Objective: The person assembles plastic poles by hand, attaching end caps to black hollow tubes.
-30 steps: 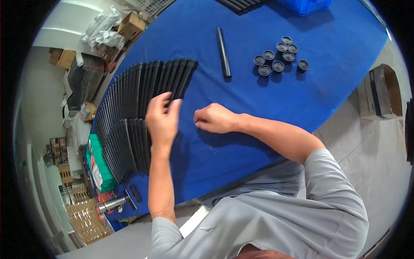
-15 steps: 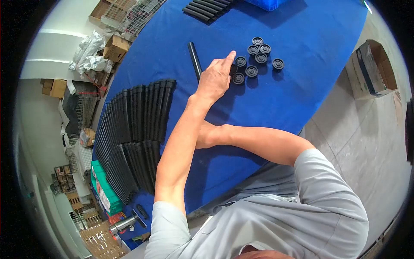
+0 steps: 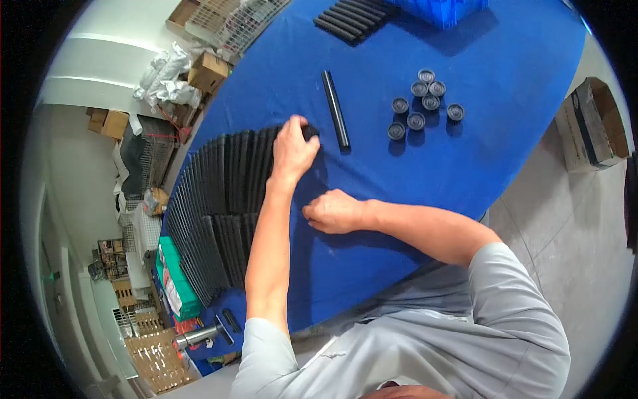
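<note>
My left hand (image 3: 294,151) is closed around a small black cap (image 3: 310,132), partly hidden by the fingers, at the upper end of a row of black tubes (image 3: 232,173). Lower and to the right, my right hand (image 3: 334,211) rests near the blue cloth with its fingers curled in; I cannot make out whether anything is in them. A single black tube (image 3: 335,110) lies on the cloth ahead of both hands. Several round black caps (image 3: 430,102) with ringed tops stand in a loose group to its right.
More black tubes (image 3: 352,18) lie at the far edge beside a blue crate (image 3: 446,12). At the left are a green bin (image 3: 176,279) and a metal tool (image 3: 199,336). An open cardboard box (image 3: 591,126) stands on the floor at the right.
My left hand has moved from the caps back left to the tube row, and one cap is gone from the group. My right hand now shows clear of the left forearm. The view has shifted slightly.
</note>
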{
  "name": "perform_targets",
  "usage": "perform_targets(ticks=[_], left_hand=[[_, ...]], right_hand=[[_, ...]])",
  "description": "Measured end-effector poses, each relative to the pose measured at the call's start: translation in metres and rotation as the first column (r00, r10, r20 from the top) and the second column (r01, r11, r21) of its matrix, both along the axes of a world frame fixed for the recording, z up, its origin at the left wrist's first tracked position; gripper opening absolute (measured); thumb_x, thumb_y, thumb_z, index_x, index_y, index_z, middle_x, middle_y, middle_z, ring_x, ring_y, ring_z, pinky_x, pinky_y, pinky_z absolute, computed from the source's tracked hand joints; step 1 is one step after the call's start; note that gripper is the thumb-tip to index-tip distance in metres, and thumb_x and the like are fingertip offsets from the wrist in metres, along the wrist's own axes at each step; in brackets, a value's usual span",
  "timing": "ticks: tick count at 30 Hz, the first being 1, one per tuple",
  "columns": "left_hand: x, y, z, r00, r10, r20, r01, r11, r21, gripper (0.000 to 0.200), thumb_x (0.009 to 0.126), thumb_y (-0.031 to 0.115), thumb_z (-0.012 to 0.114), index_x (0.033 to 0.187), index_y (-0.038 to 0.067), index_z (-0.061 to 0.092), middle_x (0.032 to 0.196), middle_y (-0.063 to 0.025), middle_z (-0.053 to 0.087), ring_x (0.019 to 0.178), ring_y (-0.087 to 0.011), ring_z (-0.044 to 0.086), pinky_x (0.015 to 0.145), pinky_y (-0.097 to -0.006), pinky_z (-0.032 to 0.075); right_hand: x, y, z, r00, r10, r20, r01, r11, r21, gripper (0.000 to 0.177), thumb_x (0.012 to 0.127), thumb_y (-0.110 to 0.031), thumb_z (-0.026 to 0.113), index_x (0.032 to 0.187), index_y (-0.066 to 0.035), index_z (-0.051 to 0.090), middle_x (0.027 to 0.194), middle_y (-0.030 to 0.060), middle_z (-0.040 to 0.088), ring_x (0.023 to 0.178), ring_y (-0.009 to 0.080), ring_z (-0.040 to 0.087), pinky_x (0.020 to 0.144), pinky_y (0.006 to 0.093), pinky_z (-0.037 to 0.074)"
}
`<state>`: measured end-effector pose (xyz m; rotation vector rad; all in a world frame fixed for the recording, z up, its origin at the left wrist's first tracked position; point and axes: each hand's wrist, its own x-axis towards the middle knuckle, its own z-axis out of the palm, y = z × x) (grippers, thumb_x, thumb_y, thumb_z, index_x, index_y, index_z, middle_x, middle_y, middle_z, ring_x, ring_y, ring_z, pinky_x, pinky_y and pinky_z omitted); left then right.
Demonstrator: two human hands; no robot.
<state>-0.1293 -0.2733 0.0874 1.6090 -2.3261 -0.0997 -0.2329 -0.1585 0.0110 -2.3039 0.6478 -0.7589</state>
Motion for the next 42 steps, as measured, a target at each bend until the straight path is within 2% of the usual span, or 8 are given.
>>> perform_targets(ticks=[7, 13, 19, 22, 30, 32, 37, 42], left_hand=[[0.013, 0.013, -0.022, 0.999, 0.025, 0.043, -0.032, 0.986, 0.163, 0.052, 0.081, 0.011, 0.072, 0.127, -0.003, 0.056, 0.119, -0.0289, 0.065, 0.113, -0.0453, 0.063, 0.099, -0.0502, 0.051], [-0.011, 0.013, 0.007, 0.996, -0.072, 0.048, 0.08, 0.981, -0.177, 0.045, 0.084, 0.003, 0.056, 0.129, -0.001, 0.06, 0.113, -0.0235, 0.064, 0.106, -0.0427, 0.064, 0.094, -0.0485, 0.052], [-0.083, -0.017, 0.01, 0.976, 0.049, 0.211, -0.076, 0.99, 0.122, 0.053, 0.091, 0.029, 0.067, 0.132, 0.0, 0.052, 0.103, -0.0339, 0.07, 0.1, -0.0506, 0.069, 0.089, -0.0566, 0.055], [-0.094, -0.026, -0.009, 0.951, 0.087, 0.295, -0.131, 0.982, 0.133, 0.045, 0.09, 0.017, 0.061, 0.129, -0.003, 0.049, 0.102, -0.0341, 0.071, 0.101, -0.0511, 0.07, 0.09, -0.0577, 0.056], [-0.071, -0.028, -0.016, 0.999, 0.034, 0.026, -0.036, 0.998, 0.056, 0.062, 0.086, 0.02, 0.063, 0.148, 0.019, 0.055, 0.107, -0.034, 0.069, 0.098, -0.0495, 0.068, 0.091, -0.0509, 0.055], [-0.058, -0.005, 0.005, 0.977, 0.073, -0.202, -0.043, 0.988, 0.15, 0.045, 0.095, 0.015, 0.061, 0.14, 0.01, 0.063, 0.096, -0.0199, 0.074, 0.091, -0.0308, 0.075, 0.08, -0.0382, 0.059], [-0.035, 0.092, 0.062, 0.389, 0.22, -0.895, -0.053, 0.975, 0.217, 0.036, 0.107, 0.01, 0.053, 0.14, -0.001, 0.058, 0.107, -0.0145, 0.069, 0.098, -0.0249, 0.073, 0.084, -0.0346, 0.063], [0.017, 0.198, 0.049, 0.694, 0.126, -0.709, -0.2, 0.98, -0.022, 0.038, 0.109, 0.015, 0.052, 0.143, -0.004, 0.052, 0.121, -0.0242, 0.069, 0.108, -0.0255, 0.071, 0.085, -0.0336, 0.062]], right_hand=[[0.001, 0.001, -0.002, 1.0, 0.002, -0.001, -0.002, 1.0, 0.022, 0.016, 0.09, -0.018, 0.065, 0.093, -0.002, 0.064, 0.086, 0.0177, 0.071, 0.084, 0.039, 0.07, 0.074, 0.052, 0.056], [0.001, 0.002, -0.001, 0.998, -0.013, 0.062, 0.013, 1.0, 0.003, 0.019, 0.085, -0.018, 0.065, 0.088, 0.0, 0.064, 0.081, 0.0218, 0.071, 0.081, 0.0427, 0.071, 0.071, 0.0533, 0.058], [0.006, 0.0, -0.019, 0.996, -0.035, 0.08, 0.039, 0.998, -0.048, 0.021, 0.086, -0.021, 0.065, 0.094, -0.002, 0.066, 0.081, 0.0216, 0.071, 0.077, 0.0425, 0.071, 0.07, 0.0545, 0.058], [0.012, -0.002, -0.03, 0.94, -0.068, 0.335, 0.109, 0.988, -0.105, 0.017, 0.086, -0.019, 0.065, 0.096, -0.006, 0.067, 0.08, 0.0201, 0.071, 0.075, 0.043, 0.07, 0.07, 0.0554, 0.057], [0.014, -0.001, -0.028, 0.961, -0.109, 0.254, 0.135, 0.987, -0.086, 0.014, 0.083, -0.018, 0.065, 0.08, -0.005, 0.068, 0.071, 0.0202, 0.069, 0.068, 0.0438, 0.069, 0.063, 0.0539, 0.057], [0.006, 0.001, -0.016, 0.991, -0.05, 0.126, 0.053, 0.998, -0.018, 0.022, 0.085, -0.022, 0.065, 0.088, -0.001, 0.067, 0.08, 0.0218, 0.071, 0.076, 0.0432, 0.07, 0.069, 0.0538, 0.058], [-0.002, -0.003, -0.002, 0.984, -0.047, 0.17, 0.022, 0.989, 0.145, 0.02, 0.085, -0.02, 0.066, 0.095, -0.003, 0.066, 0.087, 0.0214, 0.072, 0.085, 0.0429, 0.07, 0.075, 0.0538, 0.057], [-0.003, -0.006, 0.007, 0.909, 0.016, 0.417, -0.2, 0.894, 0.401, 0.031, 0.082, -0.019, 0.073, 0.108, -0.002, 0.066, 0.088, 0.0195, 0.073, 0.082, 0.0368, 0.073, 0.073, 0.0454, 0.056]])
